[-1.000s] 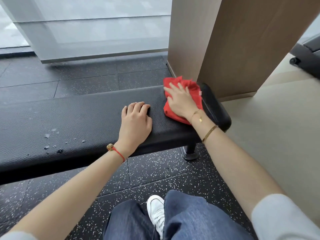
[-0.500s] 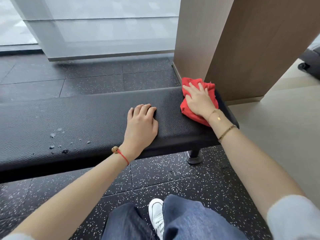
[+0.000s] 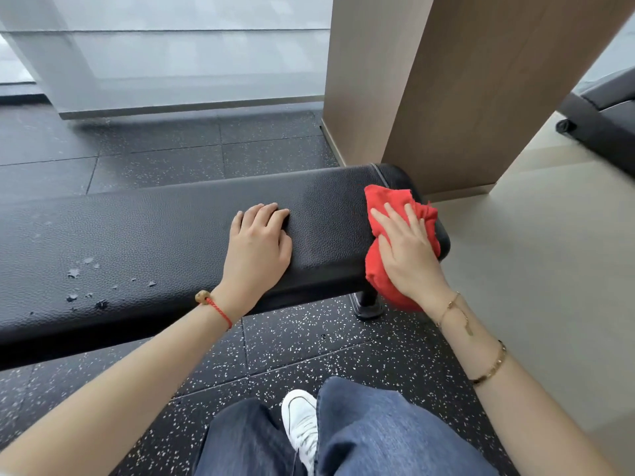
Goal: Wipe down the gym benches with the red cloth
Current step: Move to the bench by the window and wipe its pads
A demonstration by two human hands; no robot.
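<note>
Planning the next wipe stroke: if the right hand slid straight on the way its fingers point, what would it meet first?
The right hand, flat on the red cloth, points up-left across the bench. Only bare pad ahead, then probably the far edge.

Left hand (image 3: 256, 247) resting palm-down, fingers (image 3: 266, 214) loosely curled at the tips. Right hand (image 3: 405, 249) flat, fingers (image 3: 395, 218) spread and straight, pressing down. Both forearms extended forward.
</note>
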